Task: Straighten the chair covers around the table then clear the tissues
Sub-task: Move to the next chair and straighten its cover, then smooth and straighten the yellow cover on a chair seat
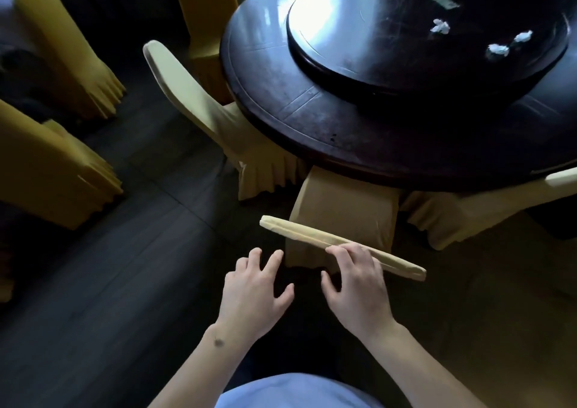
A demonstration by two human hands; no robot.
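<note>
We stand behind the nearest cream fabric-covered chair (343, 217), which is pushed in under the round dark wooden counter (312, 120). Our right hand (356, 286) rests on the top edge of the chair back, its fingers (340, 254) curled over the cloth there and its thumb below the rail, so it appears to hold the cover. Our left hand (254, 289) hovers just beside the chair back with fingers spread wide, touching nothing that we can see.

We judge that we are in the first step, straightening covers, and working on this chair. A second cream-covered chair (199, 101) sits to the left at the counter, and a third covered chair (468, 211) to the right; whether their covers need work we cannot tell.

The three crumpled white tissues (498, 49) lie on the dark round turntable (390, 73) in the middle of the counter, well apart from both hands and untouched.

Next, we would likely bring the left hand onto the free end of the rail and tug the cloth evenly with both hands, keeping the pull level so the cover does not twist.
</note>
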